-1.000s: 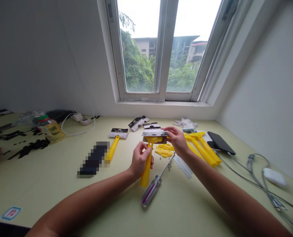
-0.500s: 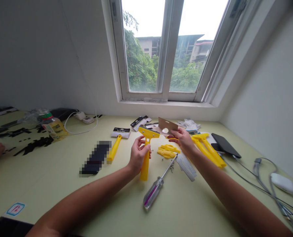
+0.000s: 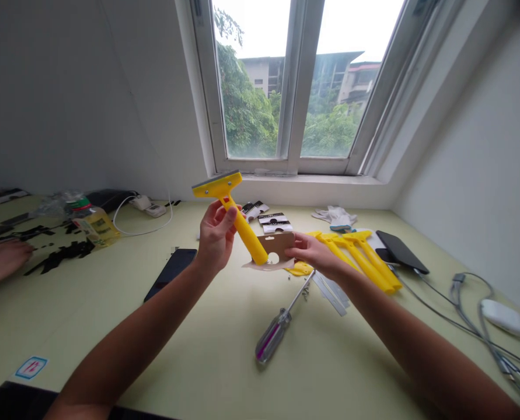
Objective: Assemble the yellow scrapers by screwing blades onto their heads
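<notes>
Clock centred on screwdriver point(image 3: 274, 336). Tabletop point(image 3: 277, 391) open at 6; also at 9 and 3, out to left forearm point(image 3: 154, 309) and right forearm point(image 3: 391, 315). Raised cardboard card point(image 3: 282, 241) bars 12; tilted yellow scraper point(image 3: 242, 230), 11. Metal strips point(image 3: 330, 293) at 2, more scraper handles point(image 3: 365, 266) beyond forearm. Smartphone point(image 3: 172, 271), 10, past left forearm.
</notes>
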`<state>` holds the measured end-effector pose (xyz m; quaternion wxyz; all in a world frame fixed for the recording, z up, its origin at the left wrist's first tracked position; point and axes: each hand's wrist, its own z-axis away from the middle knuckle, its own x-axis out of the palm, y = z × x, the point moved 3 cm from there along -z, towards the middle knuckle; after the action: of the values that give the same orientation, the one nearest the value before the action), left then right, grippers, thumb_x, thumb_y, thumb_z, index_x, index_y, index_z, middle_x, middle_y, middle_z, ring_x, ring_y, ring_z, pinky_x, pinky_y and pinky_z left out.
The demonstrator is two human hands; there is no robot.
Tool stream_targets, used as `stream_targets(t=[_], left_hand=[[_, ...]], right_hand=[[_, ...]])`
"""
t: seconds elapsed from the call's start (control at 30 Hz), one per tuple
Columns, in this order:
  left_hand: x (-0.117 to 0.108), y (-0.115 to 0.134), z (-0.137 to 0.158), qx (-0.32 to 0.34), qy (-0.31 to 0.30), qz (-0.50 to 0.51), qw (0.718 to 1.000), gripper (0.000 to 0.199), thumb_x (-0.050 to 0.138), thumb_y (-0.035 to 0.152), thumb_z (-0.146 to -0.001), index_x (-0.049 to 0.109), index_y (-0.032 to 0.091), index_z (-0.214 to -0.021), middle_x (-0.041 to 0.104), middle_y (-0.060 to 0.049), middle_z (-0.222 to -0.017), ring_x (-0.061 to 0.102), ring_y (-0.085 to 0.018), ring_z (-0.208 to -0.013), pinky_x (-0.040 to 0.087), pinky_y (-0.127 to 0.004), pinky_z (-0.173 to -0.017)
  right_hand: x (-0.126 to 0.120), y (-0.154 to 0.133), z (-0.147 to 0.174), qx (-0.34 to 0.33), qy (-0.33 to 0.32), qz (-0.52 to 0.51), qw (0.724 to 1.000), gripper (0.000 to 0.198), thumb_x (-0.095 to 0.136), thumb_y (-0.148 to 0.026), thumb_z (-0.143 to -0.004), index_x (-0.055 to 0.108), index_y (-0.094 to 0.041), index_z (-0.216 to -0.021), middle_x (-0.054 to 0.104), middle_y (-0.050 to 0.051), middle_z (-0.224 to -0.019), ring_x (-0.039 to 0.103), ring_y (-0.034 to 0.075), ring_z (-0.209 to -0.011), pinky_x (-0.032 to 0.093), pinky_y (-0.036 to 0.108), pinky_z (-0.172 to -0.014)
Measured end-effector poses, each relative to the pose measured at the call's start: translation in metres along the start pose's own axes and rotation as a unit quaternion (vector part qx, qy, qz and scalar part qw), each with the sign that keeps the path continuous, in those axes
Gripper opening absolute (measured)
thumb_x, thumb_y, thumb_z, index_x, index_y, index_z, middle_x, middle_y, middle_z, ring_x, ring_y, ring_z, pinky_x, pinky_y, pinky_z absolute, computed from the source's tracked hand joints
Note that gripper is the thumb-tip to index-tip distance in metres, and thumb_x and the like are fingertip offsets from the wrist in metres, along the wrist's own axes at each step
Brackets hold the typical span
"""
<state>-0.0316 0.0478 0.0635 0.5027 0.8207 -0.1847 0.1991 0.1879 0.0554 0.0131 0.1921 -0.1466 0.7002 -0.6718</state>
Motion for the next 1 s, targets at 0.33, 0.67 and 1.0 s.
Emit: stream_targets(t=[0.33, 0.67, 1.0], left_hand=[[0.000, -0.023, 0.009, -0.051, -0.069, -0.133, 0.987, 0.036, 0.083, 0.027, -0.060, 0.064, 0.018, -0.089, 0.068, -0.003, -0.085, 0.066, -0.017, -0.078, 0.054, -0.029, -0.072], [-0.008, -0.035, 0.009, -0.112, -0.016, -0.115, 0.987, 0.038, 0.085, 0.030, -0.057, 0.062, 0.015, -0.083, 0.070, -0.004, -0.083, 0.065, -0.016, -0.077, 0.051, -0.026, -0.069], [0.006, -0.034, 0.022, -0.187, -0.115, -0.187, 0.957, 0.043, 0.080, 0.044, -0.062, 0.072, 0.012, -0.089, 0.072, -0.011, -0.088, 0.067, -0.023, -0.074, 0.052, -0.030, -0.063]], right_hand=[[0.020, -0.002, 0.008, 0.050, -0.041, -0.125, 0.990, 0.036, 0.060, -0.034, -0.081, 0.055, -0.018, -0.113, 0.070, 0.005, -0.079, 0.070, 0.019, -0.072, 0.054, 0.036, -0.074], [0.034, -0.012, 0.008, -0.059, -0.048, 0.014, 0.997, 0.058, 0.075, -0.033, -0.071, 0.049, -0.021, -0.121, 0.063, 0.003, -0.099, 0.061, 0.017, -0.086, 0.050, 0.028, -0.071], [0.030, 0.004, 0.005, -0.036, 0.019, -0.087, 0.995, 0.037, 0.068, -0.038, -0.080, 0.056, -0.024, -0.112, 0.066, 0.006, -0.111, 0.063, 0.020, -0.099, 0.050, 0.032, -0.081]])
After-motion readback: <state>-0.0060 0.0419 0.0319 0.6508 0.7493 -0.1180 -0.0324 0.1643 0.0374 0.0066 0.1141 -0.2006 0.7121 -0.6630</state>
